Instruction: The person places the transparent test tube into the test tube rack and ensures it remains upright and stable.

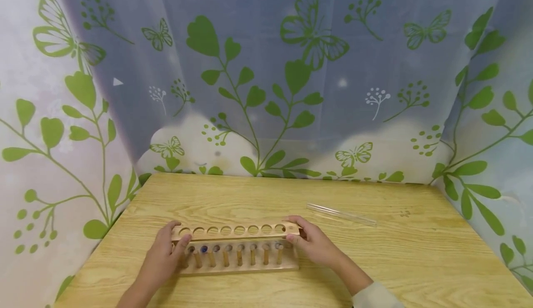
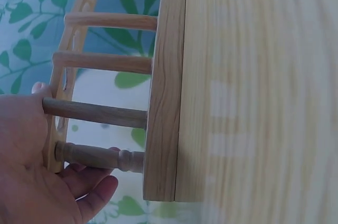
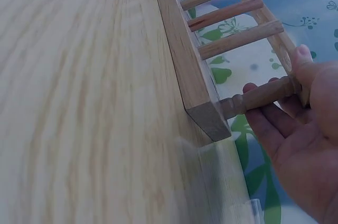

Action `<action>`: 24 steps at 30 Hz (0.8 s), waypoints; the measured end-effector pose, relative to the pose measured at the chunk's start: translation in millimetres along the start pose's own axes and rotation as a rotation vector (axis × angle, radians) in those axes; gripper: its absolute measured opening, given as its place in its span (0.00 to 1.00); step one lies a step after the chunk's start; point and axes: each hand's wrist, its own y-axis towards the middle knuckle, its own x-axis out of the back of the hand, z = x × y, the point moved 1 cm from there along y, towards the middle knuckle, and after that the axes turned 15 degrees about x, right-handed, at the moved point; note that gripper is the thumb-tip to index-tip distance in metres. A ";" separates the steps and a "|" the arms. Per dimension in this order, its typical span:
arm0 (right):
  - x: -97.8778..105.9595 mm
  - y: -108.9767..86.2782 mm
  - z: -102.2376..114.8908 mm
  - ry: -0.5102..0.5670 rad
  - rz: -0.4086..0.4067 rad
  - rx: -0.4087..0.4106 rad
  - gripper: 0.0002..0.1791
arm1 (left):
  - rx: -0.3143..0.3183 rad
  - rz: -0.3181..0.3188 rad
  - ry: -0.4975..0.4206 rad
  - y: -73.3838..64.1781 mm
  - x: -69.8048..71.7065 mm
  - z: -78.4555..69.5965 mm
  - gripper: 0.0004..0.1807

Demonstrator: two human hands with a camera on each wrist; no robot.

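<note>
A wooden test tube rack (image 1: 237, 269) stands on the table, its long side towards me. The top rail (image 2: 62, 73) carries a row of round holes, and several upright pegs (image 1: 239, 255) rise from the base. My left hand (image 1: 163, 253) grips the rack's left end, thumb at the front of the rail and fingers around the turned end post (image 2: 92, 156). At the other end my right hand (image 1: 315, 244) holds the rail and the right end post (image 3: 264, 94) likewise. A small dark-blue spot (image 1: 204, 249) shows behind the pegs; what it is cannot be told.
Clear glass tubes (image 1: 341, 214) lie on the wood-grain table (image 1: 416, 252) behind and right of the rack. A curtain (image 1: 266, 90) printed with green leaves and butterflies hangs along the table's back edge and both sides.
</note>
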 end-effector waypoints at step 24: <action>19.6 -19.1 -12.3 0.030 -0.038 0.070 0.24 | 0.020 0.035 -0.078 0.6 -18.8 -20.3 0.38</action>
